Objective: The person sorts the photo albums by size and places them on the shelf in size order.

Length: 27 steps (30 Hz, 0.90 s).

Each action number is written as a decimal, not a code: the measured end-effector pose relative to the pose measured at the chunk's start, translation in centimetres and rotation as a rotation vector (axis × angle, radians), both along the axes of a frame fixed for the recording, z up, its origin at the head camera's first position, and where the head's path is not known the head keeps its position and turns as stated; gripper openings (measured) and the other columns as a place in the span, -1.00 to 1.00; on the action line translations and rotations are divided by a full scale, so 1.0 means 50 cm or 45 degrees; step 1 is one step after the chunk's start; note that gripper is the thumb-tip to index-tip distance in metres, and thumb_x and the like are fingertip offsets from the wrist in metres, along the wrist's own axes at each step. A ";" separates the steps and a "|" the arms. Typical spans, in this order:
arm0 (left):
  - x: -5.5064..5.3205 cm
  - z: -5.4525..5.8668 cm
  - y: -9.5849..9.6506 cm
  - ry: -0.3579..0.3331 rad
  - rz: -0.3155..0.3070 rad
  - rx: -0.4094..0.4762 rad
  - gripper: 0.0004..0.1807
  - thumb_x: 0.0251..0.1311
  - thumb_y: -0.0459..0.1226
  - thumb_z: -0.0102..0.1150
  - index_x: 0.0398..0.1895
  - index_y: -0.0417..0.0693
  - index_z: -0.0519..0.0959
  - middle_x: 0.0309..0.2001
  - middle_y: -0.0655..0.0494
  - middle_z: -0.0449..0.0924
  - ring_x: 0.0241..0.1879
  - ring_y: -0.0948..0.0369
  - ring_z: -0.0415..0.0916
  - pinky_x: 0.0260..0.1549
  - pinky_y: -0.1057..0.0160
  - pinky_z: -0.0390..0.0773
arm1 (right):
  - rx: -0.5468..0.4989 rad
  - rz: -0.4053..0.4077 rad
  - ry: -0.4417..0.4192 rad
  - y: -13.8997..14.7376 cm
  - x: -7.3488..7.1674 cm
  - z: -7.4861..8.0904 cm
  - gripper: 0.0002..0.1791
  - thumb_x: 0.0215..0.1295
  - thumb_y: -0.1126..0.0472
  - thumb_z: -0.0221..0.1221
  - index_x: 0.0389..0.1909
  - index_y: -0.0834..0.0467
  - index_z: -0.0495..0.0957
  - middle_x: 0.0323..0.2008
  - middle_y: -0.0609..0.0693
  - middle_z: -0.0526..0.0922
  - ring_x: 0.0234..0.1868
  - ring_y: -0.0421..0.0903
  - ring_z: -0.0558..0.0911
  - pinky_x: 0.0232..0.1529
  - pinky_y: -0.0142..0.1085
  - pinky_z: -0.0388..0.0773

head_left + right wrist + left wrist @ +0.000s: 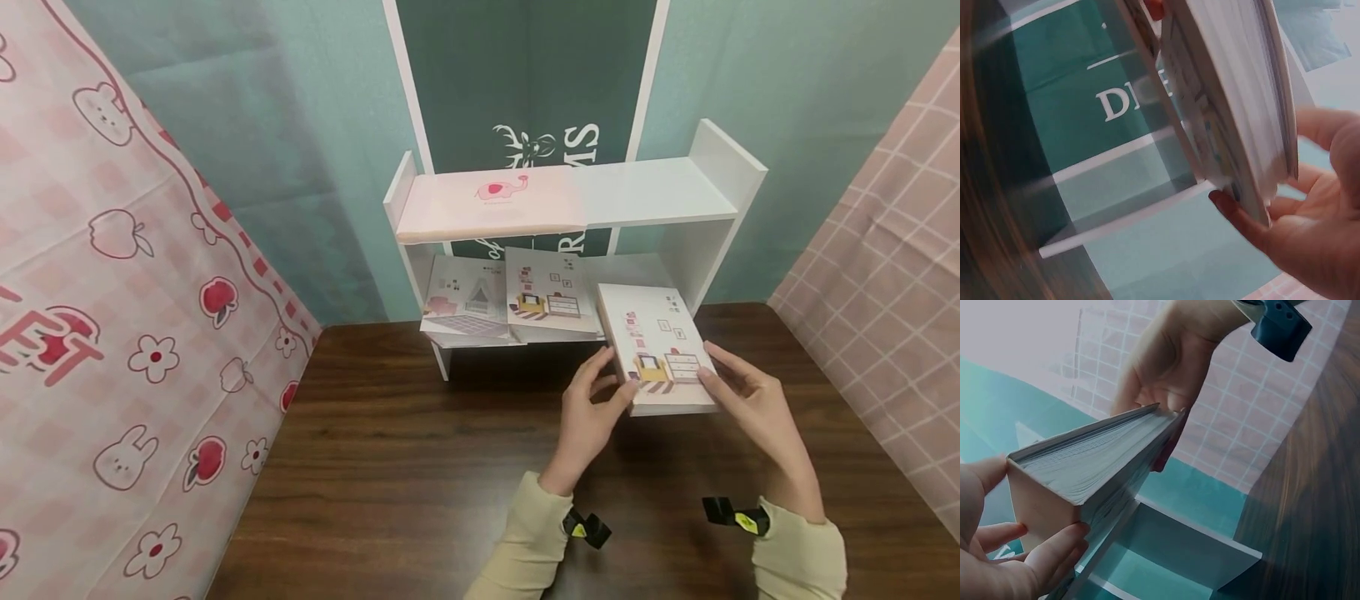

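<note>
A thick white book [660, 333] with a drawing of a yellow chair and a drawer cabinet on its cover is held in both hands, tilted at the front right of a small white shelf. My left hand [587, 412] grips its left side, thumb on the cover edge. On the right side, my right hand [757, 408] pinches it, thumb on the cover and fingers beneath. The left wrist view shows the left fingers around the book's spine [1041, 503]. Page edges [1235, 81] face the right wrist camera. The far end of the book is over the lower shelf board.
The white shelf [637, 193] carries a pink elephant-print item [487, 204] on top. Below lie two similar books, one with a grey drawing [468, 292] and one with a yellow chair [551, 287]. Printed cloths [165, 292] hang at the sides above a brown wooden table [375, 467].
</note>
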<state>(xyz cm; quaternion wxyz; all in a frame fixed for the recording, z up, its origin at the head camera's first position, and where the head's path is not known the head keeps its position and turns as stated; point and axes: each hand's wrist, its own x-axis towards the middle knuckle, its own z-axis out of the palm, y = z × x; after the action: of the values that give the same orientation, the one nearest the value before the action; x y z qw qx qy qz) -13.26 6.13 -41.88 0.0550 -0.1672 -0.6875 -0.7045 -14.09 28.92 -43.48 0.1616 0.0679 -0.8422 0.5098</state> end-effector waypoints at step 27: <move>-0.003 -0.047 0.014 0.461 0.137 -0.685 -0.11 -0.08 -0.44 0.37 0.37 0.16 0.22 0.47 -0.01 -0.21 0.15 0.29 0.37 -0.12 0.67 0.37 | 0.346 0.303 0.177 0.004 0.005 -0.006 0.03 -0.34 0.50 0.46 0.31 0.15 0.28 0.37 0.24 0.06 0.31 -0.34 0.06 -0.04 -0.77 0.04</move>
<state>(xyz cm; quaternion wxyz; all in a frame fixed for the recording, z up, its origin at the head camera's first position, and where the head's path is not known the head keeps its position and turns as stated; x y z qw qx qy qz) -13.43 6.82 -44.20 0.1674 -0.2617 -0.8358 -0.4527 -13.82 29.11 -43.80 0.1474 0.2232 -0.8762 0.4010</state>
